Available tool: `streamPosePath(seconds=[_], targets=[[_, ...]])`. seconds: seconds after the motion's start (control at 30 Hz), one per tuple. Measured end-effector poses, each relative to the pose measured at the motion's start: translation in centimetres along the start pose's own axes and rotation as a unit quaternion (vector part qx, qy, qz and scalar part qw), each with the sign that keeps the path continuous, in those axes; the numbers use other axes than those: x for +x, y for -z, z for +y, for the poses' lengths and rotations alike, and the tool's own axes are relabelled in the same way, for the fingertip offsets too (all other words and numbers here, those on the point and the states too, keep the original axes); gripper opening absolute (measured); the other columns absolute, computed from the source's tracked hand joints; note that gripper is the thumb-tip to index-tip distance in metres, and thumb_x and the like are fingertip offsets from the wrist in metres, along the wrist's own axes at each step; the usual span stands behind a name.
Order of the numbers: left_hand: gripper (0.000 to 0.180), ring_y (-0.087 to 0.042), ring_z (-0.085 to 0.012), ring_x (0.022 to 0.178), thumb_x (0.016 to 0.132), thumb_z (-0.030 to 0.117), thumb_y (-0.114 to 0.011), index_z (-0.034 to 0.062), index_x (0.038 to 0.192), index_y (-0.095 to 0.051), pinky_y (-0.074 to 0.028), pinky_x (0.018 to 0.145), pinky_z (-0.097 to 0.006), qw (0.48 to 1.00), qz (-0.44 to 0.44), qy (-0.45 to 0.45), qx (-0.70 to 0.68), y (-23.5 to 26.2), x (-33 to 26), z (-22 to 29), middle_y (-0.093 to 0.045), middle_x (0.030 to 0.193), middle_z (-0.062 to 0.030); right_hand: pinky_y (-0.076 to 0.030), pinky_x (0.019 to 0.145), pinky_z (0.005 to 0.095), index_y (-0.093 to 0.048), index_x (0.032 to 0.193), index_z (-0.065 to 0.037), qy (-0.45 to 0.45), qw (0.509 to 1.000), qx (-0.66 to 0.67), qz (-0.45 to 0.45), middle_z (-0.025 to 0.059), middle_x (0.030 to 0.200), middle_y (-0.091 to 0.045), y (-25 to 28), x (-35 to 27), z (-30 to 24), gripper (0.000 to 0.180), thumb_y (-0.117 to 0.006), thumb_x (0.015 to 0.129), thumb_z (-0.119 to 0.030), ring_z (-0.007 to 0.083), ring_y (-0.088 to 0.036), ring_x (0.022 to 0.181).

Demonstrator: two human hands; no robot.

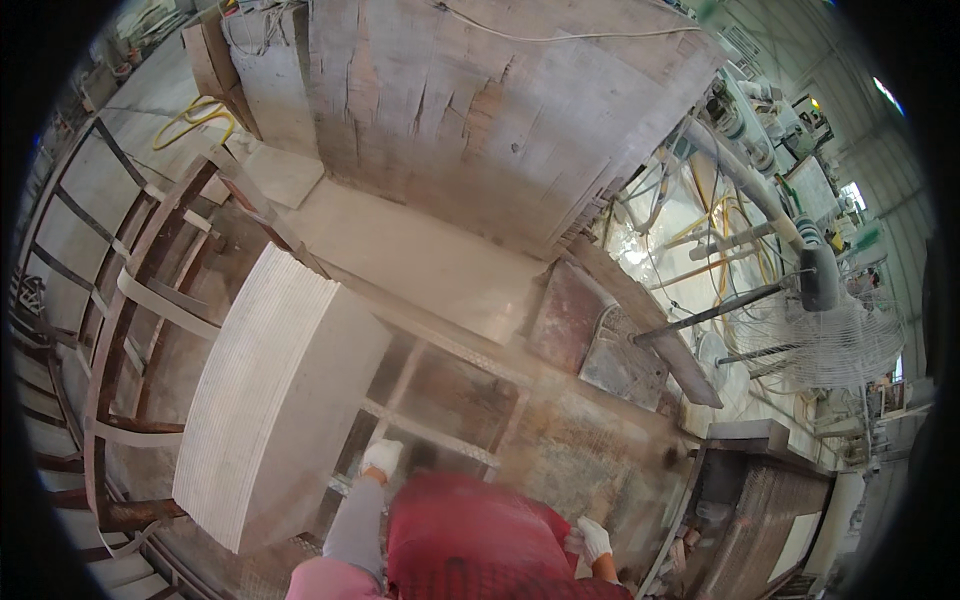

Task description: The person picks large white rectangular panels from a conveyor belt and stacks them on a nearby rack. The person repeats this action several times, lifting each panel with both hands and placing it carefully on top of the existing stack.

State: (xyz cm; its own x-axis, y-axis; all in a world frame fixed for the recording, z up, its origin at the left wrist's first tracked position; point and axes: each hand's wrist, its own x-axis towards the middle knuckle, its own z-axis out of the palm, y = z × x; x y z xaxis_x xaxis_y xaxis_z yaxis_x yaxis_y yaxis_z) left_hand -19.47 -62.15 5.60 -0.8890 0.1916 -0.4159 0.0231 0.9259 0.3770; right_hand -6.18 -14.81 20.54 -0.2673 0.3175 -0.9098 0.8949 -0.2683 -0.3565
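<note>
My left hand (381,457), in a white glove, is just above a bar of a metal rack (425,425), beside a tall stack of flat pale slabs (262,390). Its fingers are blurred, and I cannot tell whether it touches the bar. Standing on edge, the slabs lean together at the left of the rack. My right hand (595,540), gloved in white too, hangs low by the edge of my red apron (470,540). Its fingers look loosely apart, with nothing visible in them.
Curved metal frames (130,300) with straps stand left of the slabs. A big worn wooden panel (480,110) rises ahead. To the right are a wire fan guard (830,340), hoses over a wet pale surface (690,230), and a dark box-like bench (750,500). Dusty boards (620,360) lie nearer.
</note>
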Motion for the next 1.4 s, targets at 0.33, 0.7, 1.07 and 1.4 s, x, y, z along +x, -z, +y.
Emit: streamPosePath(seconds=[0.33,0.7,1.07,1.4], targets=[[0.022,-0.057,-0.034,0.089,0.08,0.022,-0.046,0.0071,0.089,-0.06,-0.045,0.076,-0.041,0.999,0.021,-0.022,-0.022,1.5,-1.9,5.8,-0.06,0.093,-0.0165,-0.051,0.058,0.0351,-0.045,0.118,-0.003,0.054,0.996,0.02,-0.062,0.0046,0.08,-0.054,1.5,3.4,-1.8,0.04,-0.053,0.085,-0.023,0.0191,-0.057,0.065],[0.029,-0.057,-0.0372,0.085,0.079,0.033,-0.046,0.0102,0.091,-0.059,-0.043,0.078,-0.046,0.99,-0.046,0.121,0.055,6.9,8.1,2.5,-0.06,0.088,-0.0191,-0.038,0.091,0.0267,-0.04,0.128,0.0,0.233,0.891,-0.345,-0.181,0.0146,0.124,-0.05,-17.8,12.7,-3.7,0.059,-0.061,0.08,-0.027,0.0205,-0.05,0.109],[0.039,-0.032,-0.036,0.123,0.083,0.015,-0.041,-0.0009,0.117,-0.048,-0.017,0.104,-0.048,0.889,0.142,0.042,0.434,14.8,26.2,-9.6,-0.045,0.124,-0.0207,-0.039,0.09,0.0398,-0.033,0.13,-0.006,0.459,0.69,-0.511,-0.229,0.0192,0.119,-0.05,-53.6,13.7,-17.5,0.065,-0.052,0.075,-0.034,0.0335,-0.048,0.109],[0.042,-0.044,-0.0279,0.115,0.085,0.009,-0.041,0.0006,0.126,-0.038,-0.031,0.1,-0.033,0.97,0.162,0.158,0.084,16.9,25.3,-10.7,-0.043,0.127,-0.017,-0.044,0.08,0.0403,-0.054,0.111,-0.007,0.483,0.707,-0.463,-0.229,0.0182,0.101,-0.06,-65.6,16.1,-18.9,0.046,-0.054,0.076,-0.037,0.0343,-0.057,0.094]])
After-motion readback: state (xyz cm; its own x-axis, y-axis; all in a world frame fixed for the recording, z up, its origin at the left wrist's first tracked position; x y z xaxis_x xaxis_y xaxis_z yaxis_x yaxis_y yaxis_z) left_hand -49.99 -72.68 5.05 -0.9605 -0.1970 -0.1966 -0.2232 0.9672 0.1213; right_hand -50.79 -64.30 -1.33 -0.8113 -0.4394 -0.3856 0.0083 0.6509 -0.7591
